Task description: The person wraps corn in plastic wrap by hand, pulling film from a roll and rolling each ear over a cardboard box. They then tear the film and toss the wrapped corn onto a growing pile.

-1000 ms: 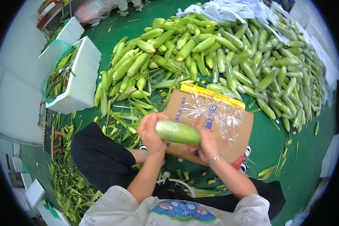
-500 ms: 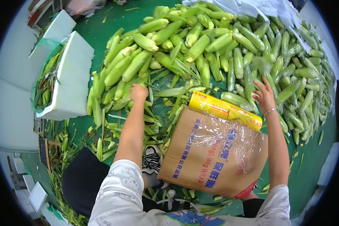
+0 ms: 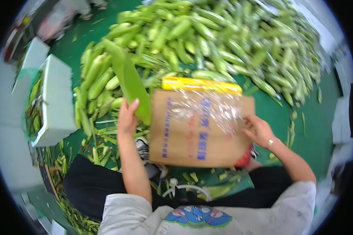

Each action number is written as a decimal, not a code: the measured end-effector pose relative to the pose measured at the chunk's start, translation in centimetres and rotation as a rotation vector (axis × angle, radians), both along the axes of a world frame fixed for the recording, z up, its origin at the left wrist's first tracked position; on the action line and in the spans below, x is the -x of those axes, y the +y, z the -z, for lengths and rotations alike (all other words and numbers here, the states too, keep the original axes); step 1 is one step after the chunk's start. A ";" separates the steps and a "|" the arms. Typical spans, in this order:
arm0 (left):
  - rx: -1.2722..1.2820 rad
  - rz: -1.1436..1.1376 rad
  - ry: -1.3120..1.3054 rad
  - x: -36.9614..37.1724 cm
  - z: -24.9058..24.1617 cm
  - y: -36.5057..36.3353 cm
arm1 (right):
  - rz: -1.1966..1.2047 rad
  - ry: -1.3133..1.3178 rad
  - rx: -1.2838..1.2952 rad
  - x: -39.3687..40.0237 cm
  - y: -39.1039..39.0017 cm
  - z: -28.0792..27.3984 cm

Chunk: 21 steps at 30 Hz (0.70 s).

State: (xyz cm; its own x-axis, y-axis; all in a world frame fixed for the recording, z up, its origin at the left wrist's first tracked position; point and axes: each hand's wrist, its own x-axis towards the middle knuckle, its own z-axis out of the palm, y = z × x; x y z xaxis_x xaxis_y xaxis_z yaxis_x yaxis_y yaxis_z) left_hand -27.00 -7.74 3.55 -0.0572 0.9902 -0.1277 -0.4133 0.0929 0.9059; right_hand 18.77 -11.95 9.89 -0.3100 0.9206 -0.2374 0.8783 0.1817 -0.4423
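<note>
My left hand is wrapped round the lower end of an ear of corn in its green husk, raised and tilted at the left edge of the cardboard box. My right hand is over the box's right side, fingers bent and thumb apart from them, close to the edge of the clear cling film. The film lies wrinkled across the box top. Behind the box lies a yellow cling film roll box.
Unwrapped corn is heaped behind on the green floor, and film-wrapped ears are piled at the right. A white foam box with husks stands at the left. Loose husk scraps lie around my shoe.
My left hand has come back from the pile with an ear of corn. My right hand has drawn back from the wrapped ears to the box's right side. The view has shifted.
</note>
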 end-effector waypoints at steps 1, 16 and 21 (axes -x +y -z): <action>-0.037 0.000 0.138 -2.4 -2.0 1.1 | -0.077 -0.008 -0.021 0.0 -1.8 0.2; -0.444 0.804 1.468 -16.6 -1.9 4.5 | 0.365 0.463 -0.468 -0.5 -4.3 3.5; -0.446 1.261 1.417 -17.6 -2.5 5.7 | 0.381 0.631 -0.412 4.7 2.6 5.2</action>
